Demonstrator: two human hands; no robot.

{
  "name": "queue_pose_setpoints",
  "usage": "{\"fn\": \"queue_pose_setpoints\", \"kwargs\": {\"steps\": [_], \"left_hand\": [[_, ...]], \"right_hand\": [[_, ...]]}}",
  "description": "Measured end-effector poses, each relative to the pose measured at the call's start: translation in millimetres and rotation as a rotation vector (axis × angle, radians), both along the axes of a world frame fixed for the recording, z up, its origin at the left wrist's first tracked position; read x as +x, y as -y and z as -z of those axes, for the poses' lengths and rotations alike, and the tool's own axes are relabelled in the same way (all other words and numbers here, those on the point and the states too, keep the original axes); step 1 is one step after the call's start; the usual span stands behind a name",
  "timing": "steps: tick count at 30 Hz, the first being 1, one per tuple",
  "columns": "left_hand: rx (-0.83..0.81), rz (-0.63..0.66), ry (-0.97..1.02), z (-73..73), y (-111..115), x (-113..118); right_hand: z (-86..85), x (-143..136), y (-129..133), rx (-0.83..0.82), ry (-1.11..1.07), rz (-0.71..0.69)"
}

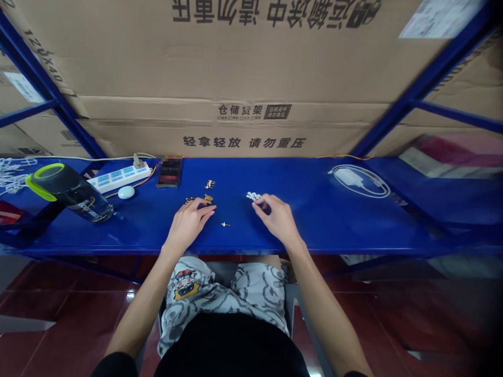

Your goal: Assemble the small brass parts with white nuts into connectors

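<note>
My left hand (188,222) rests low over a small group of brass-coloured pieces (209,198), covering some of them. Its thumb and forefinger come close together at the tips; whatever lies between them is too small to make out. My right hand (278,218) is at a cluster of small white round pieces (253,196), thumb and forefinger bent into a pinch at its near edge. What that pinch holds is hidden. Between the hands, nearer to me, lies a single small pin-like piece with a white part (225,224). Several similar pieces (210,184) form a group farther back.
On the blue tabletop (316,235), a water bottle (76,193) lies tilted at the left. Near it are a white power strip (122,176), a pale rounded object (126,192) and a dark blurred item (169,172). A coiled white cable (359,180) lies right; cardboard boxes (239,67) stand behind.
</note>
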State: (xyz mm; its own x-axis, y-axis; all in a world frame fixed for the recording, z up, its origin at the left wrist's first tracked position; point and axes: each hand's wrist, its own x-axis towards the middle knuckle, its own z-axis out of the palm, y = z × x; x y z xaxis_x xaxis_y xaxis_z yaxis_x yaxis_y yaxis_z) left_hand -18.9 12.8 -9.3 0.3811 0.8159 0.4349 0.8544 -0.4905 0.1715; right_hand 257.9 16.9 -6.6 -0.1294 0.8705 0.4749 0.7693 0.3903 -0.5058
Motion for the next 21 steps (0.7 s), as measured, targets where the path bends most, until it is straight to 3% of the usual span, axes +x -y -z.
{"fn": "queue_pose_setpoints", "kwargs": {"steps": [13, 21], "left_hand": [[-0.057, 0.021, 0.0, -3.7, 5.2, 1.5], [-0.114, -0.003, 0.048, -4.9, 1.0, 0.3]], "right_hand": [[-1.1, -0.1, 1.0, -0.001, 0.013, -0.011], [0.1, -1.9, -0.4, -0.018, -0.074, -0.17]]}}
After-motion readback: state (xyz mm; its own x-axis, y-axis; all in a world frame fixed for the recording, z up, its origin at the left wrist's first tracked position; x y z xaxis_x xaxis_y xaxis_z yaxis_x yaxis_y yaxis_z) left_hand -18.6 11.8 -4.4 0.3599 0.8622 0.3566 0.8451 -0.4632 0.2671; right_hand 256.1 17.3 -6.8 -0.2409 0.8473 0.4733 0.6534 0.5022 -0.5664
